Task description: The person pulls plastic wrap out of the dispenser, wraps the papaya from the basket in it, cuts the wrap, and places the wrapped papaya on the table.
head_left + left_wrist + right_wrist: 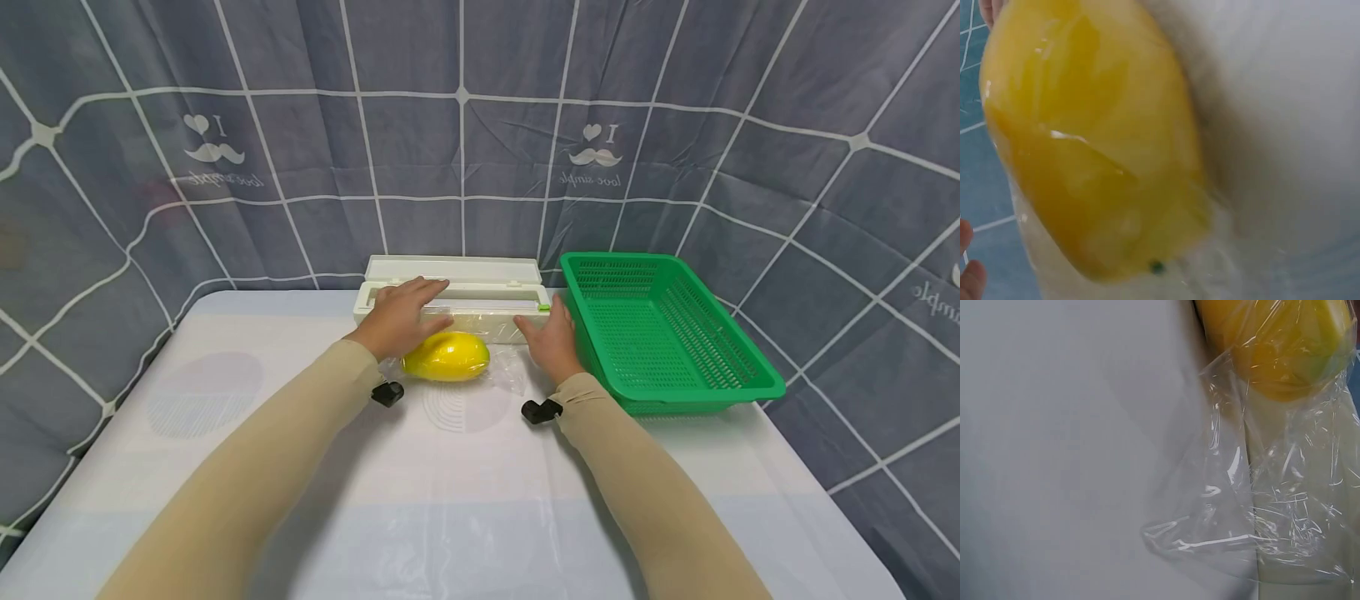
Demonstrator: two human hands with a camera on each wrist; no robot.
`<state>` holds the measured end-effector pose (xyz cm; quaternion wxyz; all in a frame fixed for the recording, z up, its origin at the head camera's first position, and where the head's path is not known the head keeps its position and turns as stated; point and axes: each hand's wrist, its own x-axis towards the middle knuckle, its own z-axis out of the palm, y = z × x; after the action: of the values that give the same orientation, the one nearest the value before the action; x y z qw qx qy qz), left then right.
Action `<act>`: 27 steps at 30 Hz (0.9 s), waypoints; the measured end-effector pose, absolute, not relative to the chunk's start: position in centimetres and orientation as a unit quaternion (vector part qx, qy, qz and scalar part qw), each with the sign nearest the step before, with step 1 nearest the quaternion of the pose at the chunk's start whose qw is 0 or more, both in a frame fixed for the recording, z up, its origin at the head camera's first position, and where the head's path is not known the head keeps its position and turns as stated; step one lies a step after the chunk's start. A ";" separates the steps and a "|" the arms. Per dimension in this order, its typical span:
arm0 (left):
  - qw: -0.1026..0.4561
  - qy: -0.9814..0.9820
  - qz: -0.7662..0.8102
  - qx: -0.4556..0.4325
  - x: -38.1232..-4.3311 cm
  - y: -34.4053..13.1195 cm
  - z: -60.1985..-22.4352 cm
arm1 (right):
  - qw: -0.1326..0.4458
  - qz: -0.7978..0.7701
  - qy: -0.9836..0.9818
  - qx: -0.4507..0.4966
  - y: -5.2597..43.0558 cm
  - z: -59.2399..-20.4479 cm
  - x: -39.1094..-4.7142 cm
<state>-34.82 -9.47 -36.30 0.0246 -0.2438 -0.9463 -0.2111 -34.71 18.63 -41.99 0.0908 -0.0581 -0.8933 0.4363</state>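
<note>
A glossy yellow mango [446, 357] lies on the table in front of a white cling film dispenser [457, 292], its lid raised. Clear cling film [1285, 519] covers the mango and spreads wrinkled to its right. Fingers extended, my left hand [401, 315] reaches over the dispenser's left part, its thumb just above the mango. At the dispenser's right end is my right hand [553, 342], thumb toward the front face and the other fingers beside the end. The left wrist view shows the film-covered mango [1097, 137] close up; fingertips [971, 281] appear at the left edge.
A green slotted basket [600, 350] stands right of the dispenser, close beside my right hand. A small green slider [543, 307] sits at the dispenser's right end. Behind the white-covered table [315, 500] hangs a grey checked curtain [412, 150].
</note>
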 end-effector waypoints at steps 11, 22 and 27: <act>-0.007 -0.942 -0.191 -0.274 -35.9 -5.3 -35.2 | 0.097 0.462 -0.879 -0.062 18.8 -43.0 -35.4; -0.028 -0.946 -0.141 -0.291 -37.2 -2.2 -35.2 | 0.121 0.475 -0.870 -0.062 18.9 -43.5 -35.7; -0.039 -0.945 -0.136 -0.295 -37.6 -1.3 -35.3 | 0.129 0.482 -0.864 -0.063 18.9 -43.6 -35.8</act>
<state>-37.56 -1.34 -35.33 -0.0393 -0.2948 -0.9450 -0.1363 -35.78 18.92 -43.61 0.1295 -0.0629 -0.8641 0.4823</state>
